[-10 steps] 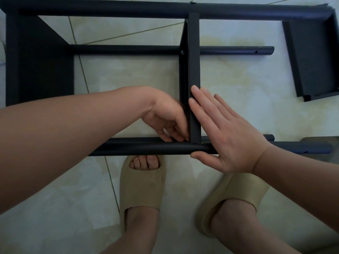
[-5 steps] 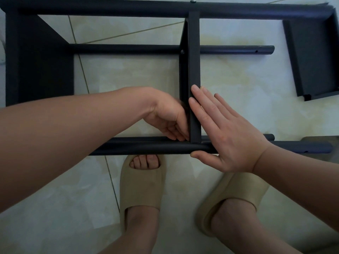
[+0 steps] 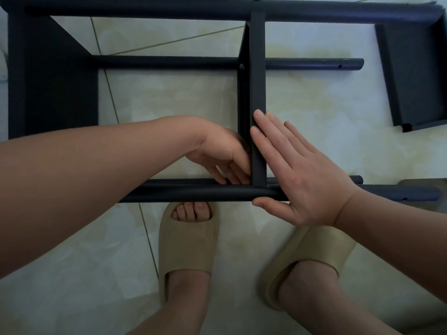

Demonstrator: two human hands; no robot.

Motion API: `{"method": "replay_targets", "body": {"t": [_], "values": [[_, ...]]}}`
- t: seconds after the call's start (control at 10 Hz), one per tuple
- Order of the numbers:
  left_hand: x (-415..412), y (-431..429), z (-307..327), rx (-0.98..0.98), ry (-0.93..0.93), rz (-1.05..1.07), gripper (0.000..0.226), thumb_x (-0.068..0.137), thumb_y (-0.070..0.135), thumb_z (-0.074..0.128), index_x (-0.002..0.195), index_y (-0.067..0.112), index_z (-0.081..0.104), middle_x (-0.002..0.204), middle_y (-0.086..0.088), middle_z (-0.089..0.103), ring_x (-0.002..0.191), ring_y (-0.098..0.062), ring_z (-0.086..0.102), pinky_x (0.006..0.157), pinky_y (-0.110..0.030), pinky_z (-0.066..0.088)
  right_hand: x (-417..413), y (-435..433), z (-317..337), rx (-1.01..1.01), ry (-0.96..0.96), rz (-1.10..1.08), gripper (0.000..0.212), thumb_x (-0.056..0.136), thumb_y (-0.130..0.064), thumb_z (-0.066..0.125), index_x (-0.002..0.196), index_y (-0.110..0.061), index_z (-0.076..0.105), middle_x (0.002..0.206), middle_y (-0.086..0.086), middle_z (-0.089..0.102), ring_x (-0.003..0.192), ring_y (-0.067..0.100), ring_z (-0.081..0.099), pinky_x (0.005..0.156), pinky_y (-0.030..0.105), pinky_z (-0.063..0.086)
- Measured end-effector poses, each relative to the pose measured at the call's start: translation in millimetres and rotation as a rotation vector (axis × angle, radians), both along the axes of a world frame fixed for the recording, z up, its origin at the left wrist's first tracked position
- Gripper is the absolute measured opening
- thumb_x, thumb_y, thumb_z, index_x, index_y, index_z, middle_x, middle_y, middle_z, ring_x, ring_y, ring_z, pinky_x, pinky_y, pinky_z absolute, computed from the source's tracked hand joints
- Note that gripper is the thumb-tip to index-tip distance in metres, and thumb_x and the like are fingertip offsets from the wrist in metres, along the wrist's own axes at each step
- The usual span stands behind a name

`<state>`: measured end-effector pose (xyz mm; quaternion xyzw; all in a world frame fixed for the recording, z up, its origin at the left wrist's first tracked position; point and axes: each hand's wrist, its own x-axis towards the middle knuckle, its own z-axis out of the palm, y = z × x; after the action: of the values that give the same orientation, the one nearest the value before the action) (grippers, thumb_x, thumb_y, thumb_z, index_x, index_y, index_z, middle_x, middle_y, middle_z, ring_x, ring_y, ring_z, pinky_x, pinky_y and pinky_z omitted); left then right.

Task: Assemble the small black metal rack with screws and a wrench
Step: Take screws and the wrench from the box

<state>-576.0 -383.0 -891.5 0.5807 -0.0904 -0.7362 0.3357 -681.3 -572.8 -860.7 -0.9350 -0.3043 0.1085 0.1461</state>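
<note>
The black metal rack (image 3: 145, 10) lies on the tile floor, with long tubes joined by a left end panel (image 3: 48, 81) and a middle panel (image 3: 258, 81). My right hand (image 3: 302, 177) lies flat with straight fingers against the middle panel's right side, thumb under the near tube (image 3: 193, 193). My left hand (image 3: 222, 153) reaches to the panel's left face just above that tube. Its fingers curl down at the joint, and whatever they hold is hidden. A screw head (image 3: 241, 66) shows where the panel meets the second tube (image 3: 169, 62). No wrench is visible.
A loose black end panel (image 3: 416, 76) lies at the right, apart from the open tube ends (image 3: 339, 66). My feet in beige slippers (image 3: 188, 243) (image 3: 312, 257) stand just in front of the near tube. Pale floor tiles surround the rack.
My left hand's fingers have shifted slightly at the joint. The right hand and the rack have stayed in place.
</note>
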Motion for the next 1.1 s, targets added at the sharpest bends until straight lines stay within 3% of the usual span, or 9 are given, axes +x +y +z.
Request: {"method": "replay_targets", "body": {"t": [0.1, 0.4, 0.8, 1.0, 1.1], "values": [[0, -3, 0, 0.046, 0.009, 0.004, 0.018, 0.094, 0.019, 0.062, 0.109, 0.017, 0.072, 0.104, 0.000, 0.075, 0.102, -0.016, 0.070, 0.092, -0.032, 0.052, 0, 0, -1, 0.004, -0.003, 0.000, 0.097, 0.096, -0.064, 0.045, 0.159, 0.004, 0.016, 0.168, 0.022, 0.005, 0.157, 0.036, 0.005, 0.122, 0.058, 0.022], [2, -9, 5, 0.071, -0.017, 0.027, 0.019, 0.091, 0.008, 0.064, 0.109, 0.009, 0.071, 0.099, -0.005, 0.074, 0.095, -0.017, 0.068, 0.096, -0.032, 0.050, 0, 0, -1, 0.004, -0.006, 0.001, 0.097, 0.096, -0.064, 0.044, 0.159, 0.004, 0.016, 0.168, 0.022, 0.005, 0.157, 0.036, 0.005, 0.123, 0.057, 0.022], [-1, -7, 3, 0.009, -0.027, 0.083, 0.026, 0.089, 0.002, 0.065, 0.114, 0.005, 0.069, 0.105, -0.011, 0.072, 0.094, -0.017, 0.068, 0.092, -0.031, 0.052, 1, 0, 0, -0.007, -0.007, 0.003, 0.096, 0.096, -0.064, 0.043, 0.159, 0.004, 0.016, 0.168, 0.023, 0.005, 0.157, 0.036, 0.005, 0.123, 0.057, 0.022], [-8, -2, 0, -0.049, -0.003, 0.165, 0.020, 0.088, -0.005, 0.062, 0.101, 0.008, 0.070, 0.098, -0.010, 0.072, 0.092, -0.019, 0.069, 0.091, -0.033, 0.053, 1, 0, -1, -0.004, -0.008, 0.003, 0.097, 0.096, -0.063, 0.045, 0.159, 0.004, 0.017, 0.168, 0.023, 0.006, 0.157, 0.036, 0.006, 0.122, 0.058, 0.023], [-11, -1, -1, -0.070, -0.013, 0.206, 0.022, 0.088, -0.009, 0.061, 0.104, 0.004, 0.068, 0.097, -0.013, 0.070, 0.096, -0.024, 0.068, 0.101, -0.042, 0.051, 0, 0, -1, -0.002, -0.012, 0.003, 0.096, 0.096, -0.063, 0.045, 0.159, 0.005, 0.017, 0.168, 0.023, 0.006, 0.157, 0.036, 0.006, 0.122, 0.057, 0.022]]}}
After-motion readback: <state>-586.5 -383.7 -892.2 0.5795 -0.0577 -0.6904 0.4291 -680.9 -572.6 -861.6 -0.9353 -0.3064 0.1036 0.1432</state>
